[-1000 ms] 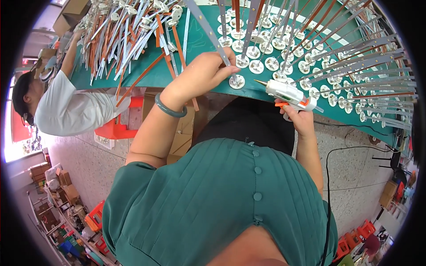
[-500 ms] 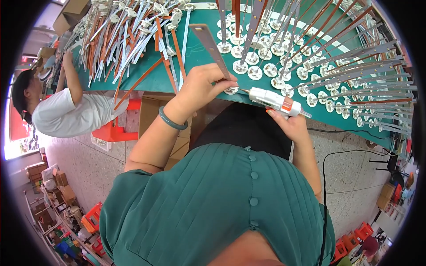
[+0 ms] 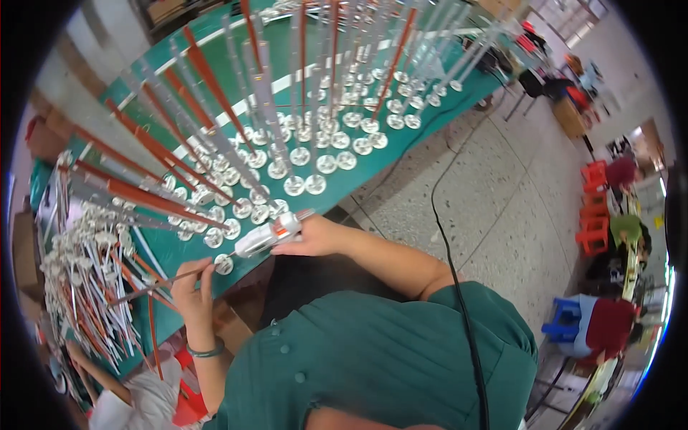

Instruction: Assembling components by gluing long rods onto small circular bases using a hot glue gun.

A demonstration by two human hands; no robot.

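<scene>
My left hand (image 3: 192, 292) pinches a slim metal strip (image 3: 152, 287) close to its lower end. That end meets a round white base (image 3: 224, 265) at the table's near edge. In my right hand (image 3: 319, 236) is a white hot glue gun (image 3: 256, 241) with an orange-red patch, its tip pointing at the base beside my left fingers. Whether the tip touches the base I cannot tell. Just beyond stand several round white bases (image 3: 294, 185), with grey and orange-brown strips (image 3: 208, 75) rising from them.
A tangled heap of strips with white bases (image 3: 89, 261) lies at the left of the green table (image 3: 161, 326). Past it a co-worker in a white shirt (image 3: 140, 401) sits by a red stool (image 3: 188, 401). A black cable (image 3: 446, 244) hangs at my right.
My view has swung round to the right, so the standing strips and both hands appear further left. My grip on the strip and on the glue gun looks the same.
</scene>
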